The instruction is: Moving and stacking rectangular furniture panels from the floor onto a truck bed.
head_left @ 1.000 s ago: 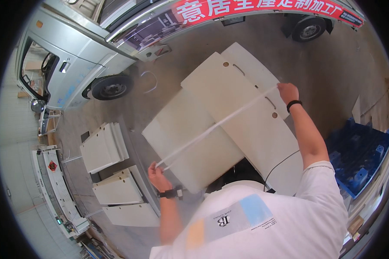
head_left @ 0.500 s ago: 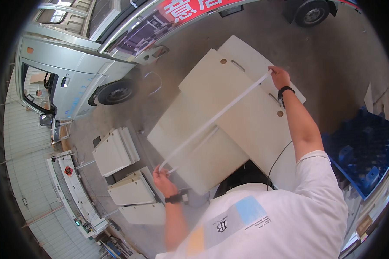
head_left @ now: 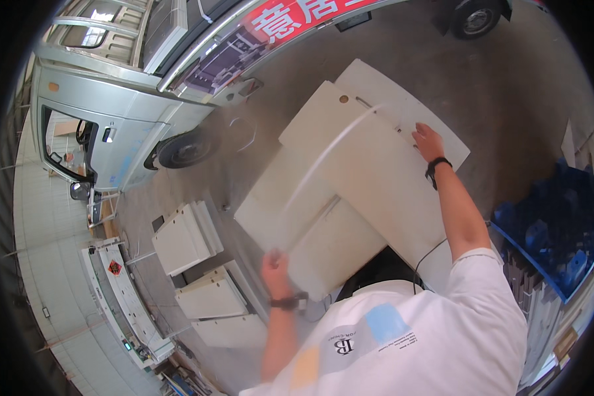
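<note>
Grey concrete floor (head_left: 528,99) fills most of the view, with a silver-grey van (head_left: 105,125) parked at the upper left, its door open and one dark wheel (head_left: 181,150) showing, and a red banner with white characters (head_left: 297,16) running along a second vehicle at the top. Across the middle lie several large cream-white flat boards (head_left: 369,171), overlapping one another at angles; the topmost has a small round hole near its far corner. To the right sits a stack of blue plastic crates (head_left: 554,231). At the lower left, three smaller stacks of cream-white panels (head_left: 188,234) rest on the floor, well apart from the big boards, beside a long white frame by the wall. The person, in a white T-shirt, leans over the boards. A long thin white strip (head_left: 323,162), blurred along much of its length, runs slantwise over the boards from near the left hand up toward the far corner. The left hand (head_left: 275,266), with a dark wristband, is closed around the near end of that strip just at the board's near edge. The right hand (head_left: 429,142), also wearing a dark wristband, rests on the far side of the top board with fingers curled; whether it grips the strip I cannot tell.
</note>
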`<action>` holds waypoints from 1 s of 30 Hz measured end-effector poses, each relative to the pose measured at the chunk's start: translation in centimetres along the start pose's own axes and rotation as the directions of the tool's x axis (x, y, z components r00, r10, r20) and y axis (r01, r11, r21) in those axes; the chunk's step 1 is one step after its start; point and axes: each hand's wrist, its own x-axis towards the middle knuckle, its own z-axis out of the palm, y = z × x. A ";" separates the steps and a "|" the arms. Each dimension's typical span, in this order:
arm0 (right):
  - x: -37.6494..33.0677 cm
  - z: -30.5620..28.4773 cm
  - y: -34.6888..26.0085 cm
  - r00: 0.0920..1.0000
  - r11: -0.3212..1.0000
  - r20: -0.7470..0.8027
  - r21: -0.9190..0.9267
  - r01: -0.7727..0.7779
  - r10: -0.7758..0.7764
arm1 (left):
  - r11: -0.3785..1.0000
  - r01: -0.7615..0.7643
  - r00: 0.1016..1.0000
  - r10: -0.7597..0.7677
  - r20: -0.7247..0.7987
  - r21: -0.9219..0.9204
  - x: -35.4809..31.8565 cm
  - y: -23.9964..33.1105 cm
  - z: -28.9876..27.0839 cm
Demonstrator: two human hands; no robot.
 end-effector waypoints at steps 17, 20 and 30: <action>-46.3 -20.6 16.2 0.536 0.537 -0.636 -0.218 -0.815 0.556 | 0.956 -0.289 0.838 0.229 0.496 0.047 3.2 -4.3 10.3; -50.1 -19.6 19.9 0.299 0.297 -0.594 -0.104 -0.949 0.747 | 0.925 -0.375 0.758 0.264 0.596 0.067 2.9 -4.9 10.9; -52.3 -16.0 25.5 0.407 0.480 -0.326 0.184 -0.858 0.853 | 0.883 -0.439 0.651 0.185 0.736 0.166 1.8 -5.8 10.9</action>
